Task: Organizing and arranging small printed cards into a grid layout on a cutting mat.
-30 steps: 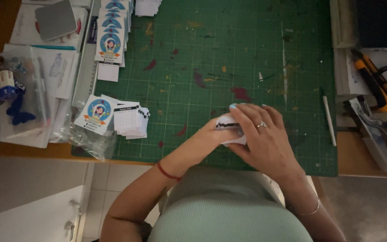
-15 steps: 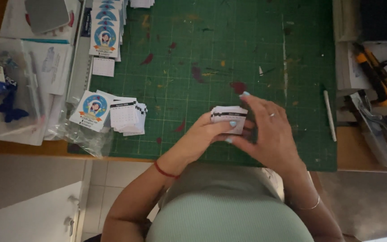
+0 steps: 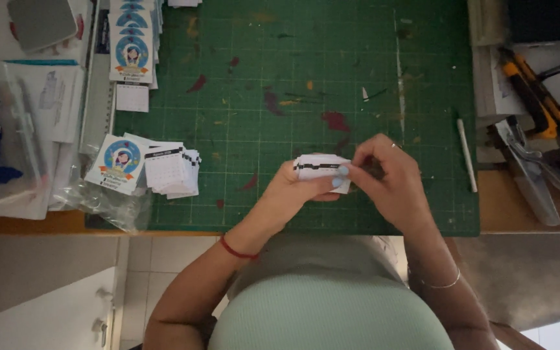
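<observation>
While both hands, left hand [image 3: 296, 188] and right hand [image 3: 390, 178], grip the paper stack [image 3: 319, 167], its underside stays hidden.

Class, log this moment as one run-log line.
left hand: holds paper stack | right hand: pinches stack's edge | under: green cutting mat

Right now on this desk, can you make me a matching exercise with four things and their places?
Things:
1. small paper stack
2. white pen
3. round-picture card
4. orange-handled cutter

Places:
A. far right, off the cutting mat
B. between left hand and right hand
C. mat's left edge
D. mat's right edge

Pairs: 1-B, 2-D, 3-C, 4-A
</observation>
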